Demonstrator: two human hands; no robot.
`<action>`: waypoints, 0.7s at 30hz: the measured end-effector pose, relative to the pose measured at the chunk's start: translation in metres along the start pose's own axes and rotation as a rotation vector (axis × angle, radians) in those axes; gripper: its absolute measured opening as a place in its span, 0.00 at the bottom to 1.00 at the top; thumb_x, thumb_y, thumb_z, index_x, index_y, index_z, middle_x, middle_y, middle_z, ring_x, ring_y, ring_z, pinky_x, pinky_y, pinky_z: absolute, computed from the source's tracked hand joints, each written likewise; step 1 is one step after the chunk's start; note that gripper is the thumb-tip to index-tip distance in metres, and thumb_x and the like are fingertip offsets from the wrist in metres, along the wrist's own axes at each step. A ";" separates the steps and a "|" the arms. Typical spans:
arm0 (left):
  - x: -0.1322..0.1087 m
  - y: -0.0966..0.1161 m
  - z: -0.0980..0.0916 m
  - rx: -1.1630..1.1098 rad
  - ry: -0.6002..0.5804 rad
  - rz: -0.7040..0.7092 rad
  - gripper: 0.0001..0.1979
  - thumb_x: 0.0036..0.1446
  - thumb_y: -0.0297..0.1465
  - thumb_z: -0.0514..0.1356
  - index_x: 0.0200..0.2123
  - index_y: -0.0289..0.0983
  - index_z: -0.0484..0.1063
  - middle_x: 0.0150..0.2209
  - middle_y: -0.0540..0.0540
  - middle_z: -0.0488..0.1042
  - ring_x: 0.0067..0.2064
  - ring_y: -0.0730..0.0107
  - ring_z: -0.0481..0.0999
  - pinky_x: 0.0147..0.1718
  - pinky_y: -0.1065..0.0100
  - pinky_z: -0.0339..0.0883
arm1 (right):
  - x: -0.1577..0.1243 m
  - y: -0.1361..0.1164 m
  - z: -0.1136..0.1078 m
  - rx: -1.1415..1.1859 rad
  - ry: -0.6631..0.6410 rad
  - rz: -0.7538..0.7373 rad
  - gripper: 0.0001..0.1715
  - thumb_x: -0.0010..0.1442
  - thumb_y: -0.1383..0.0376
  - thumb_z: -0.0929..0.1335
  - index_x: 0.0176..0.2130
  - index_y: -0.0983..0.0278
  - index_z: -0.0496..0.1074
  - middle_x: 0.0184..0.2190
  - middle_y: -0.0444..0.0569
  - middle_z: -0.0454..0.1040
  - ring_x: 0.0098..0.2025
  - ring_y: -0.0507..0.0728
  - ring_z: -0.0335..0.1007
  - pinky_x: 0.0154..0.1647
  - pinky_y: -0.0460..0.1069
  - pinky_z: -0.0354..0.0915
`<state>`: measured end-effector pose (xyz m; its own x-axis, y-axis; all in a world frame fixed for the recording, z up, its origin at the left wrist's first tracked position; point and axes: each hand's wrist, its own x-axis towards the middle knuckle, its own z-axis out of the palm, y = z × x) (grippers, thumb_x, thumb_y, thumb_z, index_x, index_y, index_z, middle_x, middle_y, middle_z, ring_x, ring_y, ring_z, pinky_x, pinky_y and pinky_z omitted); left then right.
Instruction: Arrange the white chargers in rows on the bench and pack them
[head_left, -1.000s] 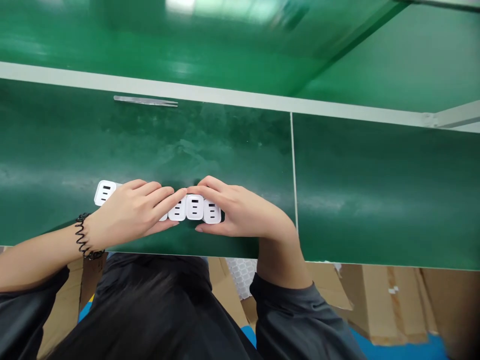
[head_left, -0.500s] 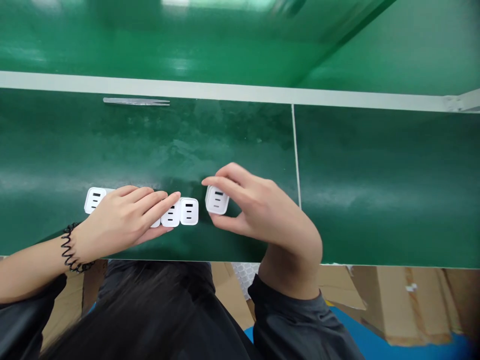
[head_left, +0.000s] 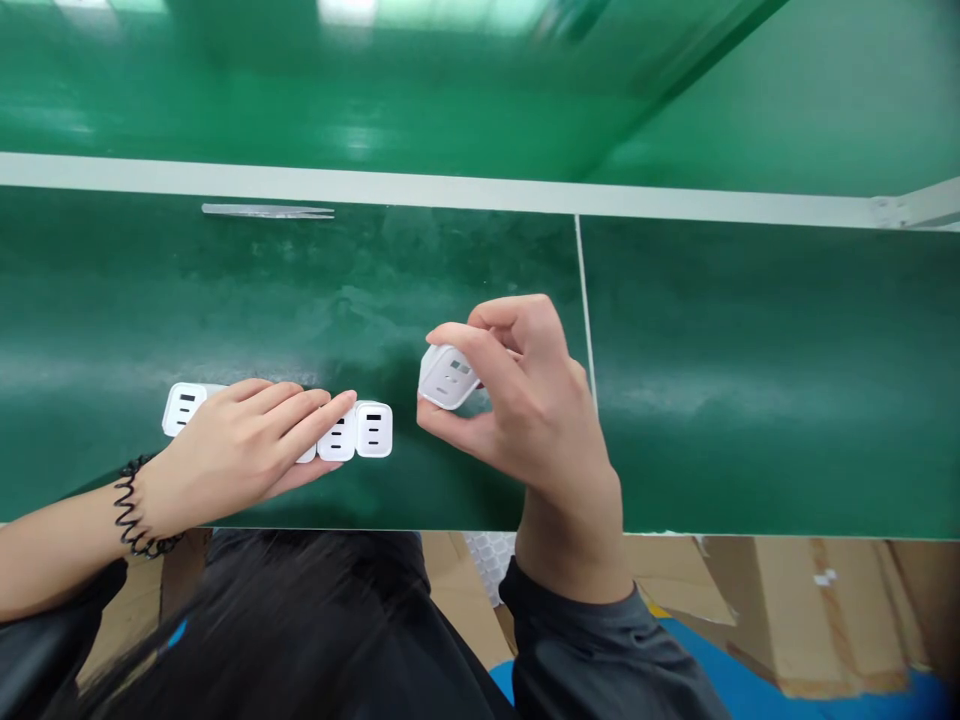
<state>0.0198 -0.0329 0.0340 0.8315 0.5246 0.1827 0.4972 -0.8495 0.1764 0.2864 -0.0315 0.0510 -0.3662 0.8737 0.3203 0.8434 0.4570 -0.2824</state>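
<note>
My right hand (head_left: 517, 385) holds a white USB charger (head_left: 448, 377) by its sides, thumb below and fingers above, tilted over the table. Three port slots show on its face, the upper one partly light. My left hand (head_left: 262, 435) lies with stretched fingers across a row of similar white chargers, covering the middle ones. At the row's right end a charger (head_left: 374, 429) stands uncovered, beside a partly covered charger (head_left: 337, 438). Left of the hand, another charger (head_left: 184, 408) shows its ports. A black coil band (head_left: 131, 510) circles my left wrist.
Metal tweezers (head_left: 266, 211) lie at the back of the green table (head_left: 750, 400), near a white rail (head_left: 450, 190). A pale seam (head_left: 586, 300) crosses the tabletop to the right of my right hand. Cardboard boxes (head_left: 795, 610) stand on the floor below the front edge.
My right hand has lifted and turned the charger, tilting its port face and shifting it slightly to the right and back. My left hand stays on the row.
</note>
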 end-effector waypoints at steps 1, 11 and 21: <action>0.000 0.000 0.000 -0.008 0.003 -0.003 0.22 0.68 0.41 0.56 0.57 0.33 0.70 0.47 0.41 0.80 0.42 0.59 0.81 0.37 0.61 0.73 | 0.000 0.000 0.000 -0.012 -0.004 0.001 0.15 0.58 0.67 0.67 0.47 0.58 0.67 0.43 0.51 0.69 0.32 0.53 0.68 0.22 0.47 0.58; -0.002 0.000 0.001 -0.026 -0.009 -0.034 0.21 0.68 0.41 0.55 0.59 0.37 0.70 0.47 0.41 0.80 0.43 0.60 0.81 0.40 0.61 0.74 | 0.001 0.000 0.003 -0.061 -0.096 -0.051 0.06 0.61 0.63 0.66 0.32 0.61 0.68 0.29 0.45 0.70 0.26 0.51 0.63 0.23 0.48 0.56; -0.001 0.000 0.001 -0.001 -0.014 -0.020 0.20 0.69 0.41 0.54 0.57 0.36 0.70 0.47 0.42 0.80 0.43 0.60 0.81 0.39 0.62 0.72 | 0.003 0.000 0.005 0.063 -0.132 -0.098 0.13 0.59 0.71 0.65 0.44 0.59 0.63 0.34 0.46 0.71 0.36 0.57 0.68 0.32 0.50 0.65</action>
<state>0.0192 -0.0336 0.0329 0.8249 0.5405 0.1654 0.5135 -0.8389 0.1806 0.2833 -0.0284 0.0470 -0.4974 0.8368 0.2289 0.7763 0.5471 -0.3131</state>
